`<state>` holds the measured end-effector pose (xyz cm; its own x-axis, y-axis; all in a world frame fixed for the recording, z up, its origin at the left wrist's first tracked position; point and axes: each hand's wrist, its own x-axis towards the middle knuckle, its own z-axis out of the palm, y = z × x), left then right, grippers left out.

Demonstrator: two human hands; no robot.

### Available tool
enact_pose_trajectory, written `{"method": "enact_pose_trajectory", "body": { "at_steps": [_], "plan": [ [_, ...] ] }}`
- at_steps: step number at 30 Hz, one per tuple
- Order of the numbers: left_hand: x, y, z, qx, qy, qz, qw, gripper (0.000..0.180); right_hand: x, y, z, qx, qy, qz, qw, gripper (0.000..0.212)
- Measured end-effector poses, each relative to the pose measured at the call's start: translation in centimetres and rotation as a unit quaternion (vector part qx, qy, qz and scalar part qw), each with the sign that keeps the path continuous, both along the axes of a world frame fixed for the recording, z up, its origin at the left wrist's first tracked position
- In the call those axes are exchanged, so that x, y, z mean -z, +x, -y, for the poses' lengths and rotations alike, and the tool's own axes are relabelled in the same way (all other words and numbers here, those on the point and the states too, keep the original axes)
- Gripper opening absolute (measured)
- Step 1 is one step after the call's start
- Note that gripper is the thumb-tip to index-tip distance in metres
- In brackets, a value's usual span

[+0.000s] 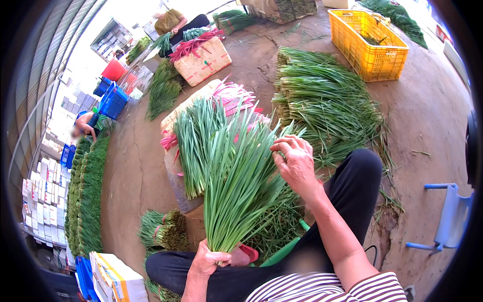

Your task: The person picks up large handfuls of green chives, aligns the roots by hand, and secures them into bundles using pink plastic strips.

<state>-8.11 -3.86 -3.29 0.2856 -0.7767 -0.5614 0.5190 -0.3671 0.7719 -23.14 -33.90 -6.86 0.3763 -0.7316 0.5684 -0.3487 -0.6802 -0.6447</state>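
Note:
My left hand [209, 260] is closed round the pale stem ends of a fanned bunch of garlic chives [236, 191], held slanting over my lap. Beside the bunch's right edge, near the leaf tips, is my right hand [294, 163] with fingers curled and pinched; what they hold, if anything, is too small to make out. Another bunch of chives [193, 148] lies on a low stand in front of me, next to pink-red tie strips [234, 98]. Loose green leaves [276, 221] are heaped below my right forearm.
Right of the stand spreads a large pile of chives [327, 100], with a yellow crate [370, 50] behind. Tied bundles [163, 229] lie by my left knee. A blue stool [443, 216] stands at right. One person [173, 22] sits at the back; another [88, 123] bends at far left.

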Motion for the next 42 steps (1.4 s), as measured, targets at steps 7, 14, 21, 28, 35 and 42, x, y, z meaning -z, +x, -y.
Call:
{"method": "enact_pose_trajectory", "body": {
  "at_steps": [7,14,21,28,35,42],
  "plan": [
    [-0.2,-0.6,-0.6,-0.01,0.001,0.026,1.0,0.043,0.8,0.1,-0.1,-0.053,0.059,-0.123,0.989,0.013],
    [1.4,0.0,-1.3,-0.002,-0.018,-0.007,1.0,0.052,1.8,-0.4,-0.3,-0.148,0.132,-0.082,0.977,0.015],
    [1.6,-0.1,-1.6,-0.023,0.001,-0.006,1.0,0.051,1.3,-0.7,-1.1,-0.163,0.116,-0.11,0.974,0.009],
    [2.4,-0.3,-1.7,-0.013,0.008,-0.008,1.0,0.049,5.3,1.4,-1.4,-0.188,0.495,0.204,0.823,0.02],
    [2.1,-0.3,-1.9,-0.016,0.01,-0.006,1.0,0.048,0.7,0.0,-0.1,-0.09,0.558,0.425,0.707,0.009],
    [2.7,-0.4,-1.9,-0.011,0.022,-0.005,1.0,0.046,1.0,0.1,0.7,-0.13,0.399,0.207,0.884,0.017]
  ]
}}
